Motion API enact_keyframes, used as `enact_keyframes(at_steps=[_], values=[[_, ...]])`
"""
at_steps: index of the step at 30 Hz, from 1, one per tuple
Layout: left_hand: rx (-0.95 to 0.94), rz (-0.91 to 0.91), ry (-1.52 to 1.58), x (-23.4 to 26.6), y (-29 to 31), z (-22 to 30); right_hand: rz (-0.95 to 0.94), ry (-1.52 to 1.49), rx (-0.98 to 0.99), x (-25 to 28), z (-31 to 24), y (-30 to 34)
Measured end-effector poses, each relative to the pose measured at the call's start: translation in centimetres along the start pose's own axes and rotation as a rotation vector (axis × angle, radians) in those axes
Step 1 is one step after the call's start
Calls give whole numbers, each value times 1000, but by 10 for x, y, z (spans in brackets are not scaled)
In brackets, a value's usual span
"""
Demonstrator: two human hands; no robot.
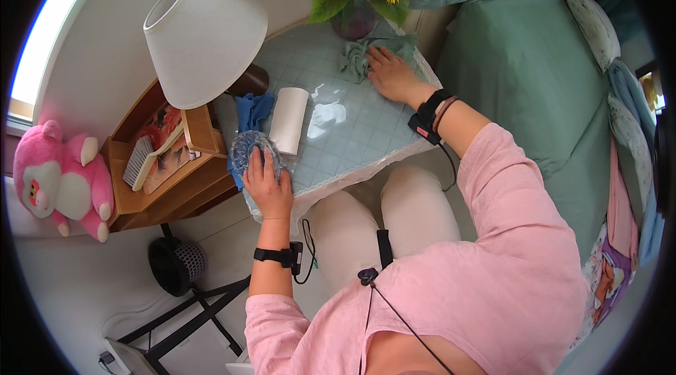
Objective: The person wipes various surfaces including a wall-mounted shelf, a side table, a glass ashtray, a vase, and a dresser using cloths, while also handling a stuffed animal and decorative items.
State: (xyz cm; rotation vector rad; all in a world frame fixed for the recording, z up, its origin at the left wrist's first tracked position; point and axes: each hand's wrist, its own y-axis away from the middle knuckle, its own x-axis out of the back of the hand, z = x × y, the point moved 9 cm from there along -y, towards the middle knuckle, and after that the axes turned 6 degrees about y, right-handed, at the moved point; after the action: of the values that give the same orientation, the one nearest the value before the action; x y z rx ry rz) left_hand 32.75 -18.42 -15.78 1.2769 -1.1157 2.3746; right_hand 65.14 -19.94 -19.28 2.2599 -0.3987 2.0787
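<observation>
My right hand presses down on a crumpled green cloth on the tabletop, close to the foot of a flower vase. Part of the cloth is hidden beneath the fingers. At the table's left front corner, my left hand lies with spread fingers over a round, clear glass-like dish. Right beside that dish is a white paper roll lying on its side. A blue cloth is bunched behind the dish.
A table lamp with a white shade stands at the back left. Left of the table, a wooden shelf unit holds a brush, with a pink plush toy beside it. A green-covered bed is at the right.
</observation>
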Motion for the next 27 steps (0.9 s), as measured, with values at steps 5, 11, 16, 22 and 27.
enact_keyframes(at_steps=[5,11,16,22,27], values=[[-5,3,-12,3,0,-3,-78,-151,387,25,-44,92],[8,0,-28,-1,-2,-4,210,19,-179,30,22,91],[-207,227,204,43,-11,40,255,10,-174,34,23,86],[-363,-127,226,8,-103,148,260,8,-169,32,22,92],[-276,-274,189,-75,-182,129,302,-7,-175,43,24,93]])
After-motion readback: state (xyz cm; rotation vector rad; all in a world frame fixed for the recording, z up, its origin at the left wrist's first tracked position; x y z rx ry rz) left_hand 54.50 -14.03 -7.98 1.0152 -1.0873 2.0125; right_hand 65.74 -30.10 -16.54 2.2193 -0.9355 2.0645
